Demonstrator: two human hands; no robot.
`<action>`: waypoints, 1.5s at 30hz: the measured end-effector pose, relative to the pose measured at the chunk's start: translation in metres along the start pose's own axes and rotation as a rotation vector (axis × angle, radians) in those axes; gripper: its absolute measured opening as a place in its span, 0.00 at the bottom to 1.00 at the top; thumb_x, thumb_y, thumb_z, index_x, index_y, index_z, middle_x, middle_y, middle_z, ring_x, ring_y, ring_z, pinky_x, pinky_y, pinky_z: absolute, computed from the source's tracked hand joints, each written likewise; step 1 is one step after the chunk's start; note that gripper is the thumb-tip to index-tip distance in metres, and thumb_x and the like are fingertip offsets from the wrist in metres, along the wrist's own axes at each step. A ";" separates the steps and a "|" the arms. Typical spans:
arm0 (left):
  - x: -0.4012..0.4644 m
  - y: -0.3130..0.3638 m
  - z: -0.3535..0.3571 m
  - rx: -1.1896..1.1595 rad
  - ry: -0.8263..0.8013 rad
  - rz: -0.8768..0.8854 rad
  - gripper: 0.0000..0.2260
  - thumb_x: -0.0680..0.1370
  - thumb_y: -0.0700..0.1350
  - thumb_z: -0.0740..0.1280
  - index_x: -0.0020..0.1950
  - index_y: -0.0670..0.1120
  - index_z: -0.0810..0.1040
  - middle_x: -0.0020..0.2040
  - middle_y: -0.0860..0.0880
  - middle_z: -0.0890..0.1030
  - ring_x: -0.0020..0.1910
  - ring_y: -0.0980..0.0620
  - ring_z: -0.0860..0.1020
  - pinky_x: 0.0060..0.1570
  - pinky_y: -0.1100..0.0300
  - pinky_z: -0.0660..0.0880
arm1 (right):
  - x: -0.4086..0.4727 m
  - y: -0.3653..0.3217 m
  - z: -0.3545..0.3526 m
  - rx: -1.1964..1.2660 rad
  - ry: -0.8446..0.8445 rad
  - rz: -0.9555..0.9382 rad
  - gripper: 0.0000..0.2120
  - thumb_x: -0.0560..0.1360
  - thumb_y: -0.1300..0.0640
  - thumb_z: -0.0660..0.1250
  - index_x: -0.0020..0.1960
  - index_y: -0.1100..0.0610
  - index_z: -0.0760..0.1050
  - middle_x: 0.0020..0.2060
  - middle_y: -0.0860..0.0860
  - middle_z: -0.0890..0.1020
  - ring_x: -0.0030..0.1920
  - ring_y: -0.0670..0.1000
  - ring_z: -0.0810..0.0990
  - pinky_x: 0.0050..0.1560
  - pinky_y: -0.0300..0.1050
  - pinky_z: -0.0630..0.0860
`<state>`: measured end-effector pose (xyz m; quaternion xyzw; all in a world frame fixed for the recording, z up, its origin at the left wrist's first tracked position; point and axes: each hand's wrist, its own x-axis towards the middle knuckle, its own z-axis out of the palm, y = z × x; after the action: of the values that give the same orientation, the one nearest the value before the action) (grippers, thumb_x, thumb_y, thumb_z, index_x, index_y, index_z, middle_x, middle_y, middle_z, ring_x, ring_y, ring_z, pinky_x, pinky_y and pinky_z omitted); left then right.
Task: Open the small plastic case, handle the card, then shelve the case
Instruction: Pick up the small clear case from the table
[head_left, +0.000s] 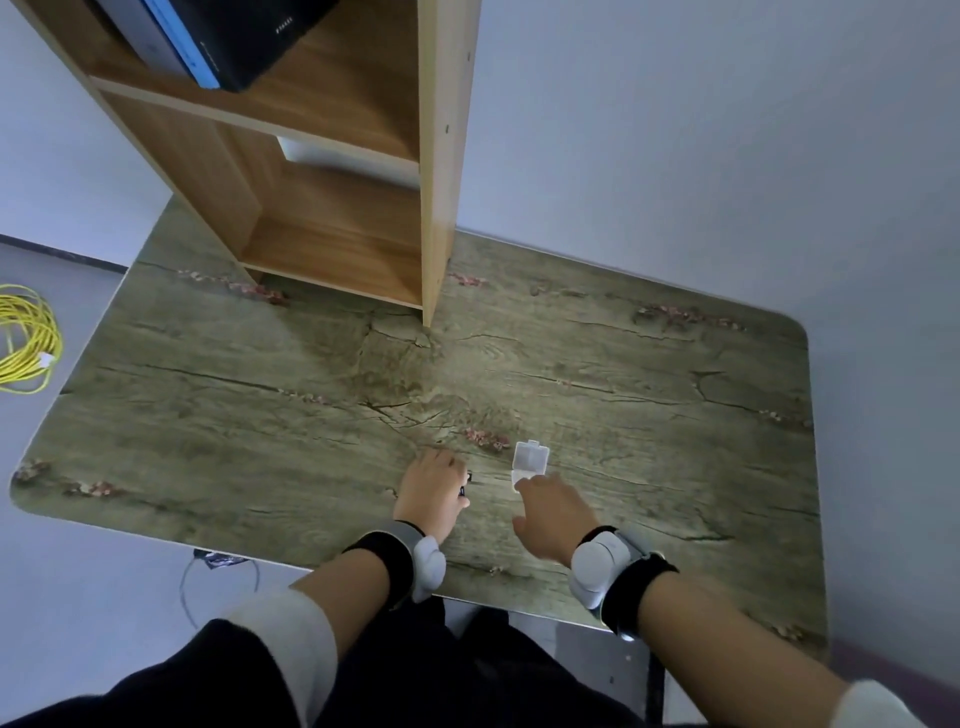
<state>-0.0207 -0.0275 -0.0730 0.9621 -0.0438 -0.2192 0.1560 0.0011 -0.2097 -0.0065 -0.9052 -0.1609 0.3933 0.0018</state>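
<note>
While the case (530, 464) lies open on the desk (675, 415), long axis pointing away, right hand (553, 512) fingertips touch its near end, grip loose; left hand (434, 491) pinches something small and dark.

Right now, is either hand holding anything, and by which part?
The left hand pinches a small dark item, probably the card, at its edge. The right hand fingers touch the open plastic case at its near end.

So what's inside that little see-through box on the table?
The small clear plastic case lies open on the table and looks empty. The right hand covers its near edge. The left hand holds something small and dark, mostly hidden.
</note>
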 end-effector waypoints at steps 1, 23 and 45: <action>0.000 0.000 0.001 -0.003 0.005 -0.009 0.11 0.77 0.50 0.71 0.56 0.47 0.80 0.57 0.48 0.79 0.59 0.46 0.74 0.54 0.54 0.69 | -0.001 0.001 0.002 0.005 0.001 0.001 0.21 0.80 0.51 0.61 0.71 0.58 0.69 0.65 0.57 0.76 0.62 0.60 0.76 0.61 0.54 0.73; -0.020 0.020 0.028 -0.529 0.069 -0.164 0.02 0.79 0.35 0.67 0.49 0.40 0.78 0.46 0.48 0.83 0.42 0.54 0.81 0.41 0.66 0.74 | -0.025 0.017 0.044 0.046 -0.032 -0.072 0.27 0.81 0.54 0.61 0.78 0.59 0.58 0.80 0.57 0.57 0.77 0.60 0.61 0.72 0.56 0.65; 0.021 0.077 0.047 -0.691 0.208 -0.366 0.03 0.77 0.44 0.73 0.44 0.49 0.85 0.40 0.54 0.84 0.39 0.57 0.81 0.37 0.65 0.74 | -0.030 0.038 0.065 0.085 0.002 -0.113 0.30 0.81 0.56 0.62 0.80 0.56 0.55 0.82 0.53 0.49 0.81 0.56 0.52 0.75 0.59 0.62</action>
<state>-0.0240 -0.1171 -0.0974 0.8621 0.2204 -0.1465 0.4321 -0.0527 -0.2627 -0.0352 -0.8941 -0.1951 0.3982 0.0625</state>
